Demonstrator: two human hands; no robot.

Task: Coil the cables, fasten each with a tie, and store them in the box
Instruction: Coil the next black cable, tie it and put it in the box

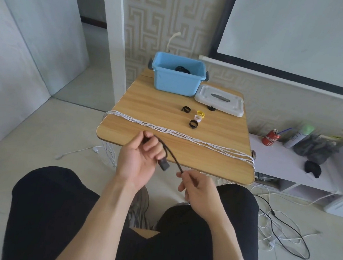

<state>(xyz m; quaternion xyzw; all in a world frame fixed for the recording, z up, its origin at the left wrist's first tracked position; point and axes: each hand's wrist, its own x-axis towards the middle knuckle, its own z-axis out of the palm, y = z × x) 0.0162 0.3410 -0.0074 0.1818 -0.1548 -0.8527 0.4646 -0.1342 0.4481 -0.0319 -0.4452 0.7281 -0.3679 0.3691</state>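
Observation:
My left hand (141, 158) grips a black cable (172, 156) near its plug end, and the black plug (164, 165) hangs just below my fingers. My right hand (196, 189) pinches the same cable a short way along, in front of the table's near edge. Several white cables (186, 136) lie stretched across the wooden table (147, 107) and hang off both sides. Rolled ties sit mid-table: black ones (186, 109) (193, 124), a yellow one (200, 113) and a white one (197, 118). The blue box (176, 82) at the far edge holds a dark coiled cable (182, 69).
The box's white lid (220, 102) lies to the right of the box, with another black tie (211, 108) at its edge. More cables lie tangled on the floor at the right (278, 228) and under the table. A low white shelf (288, 163) with a red can stands right.

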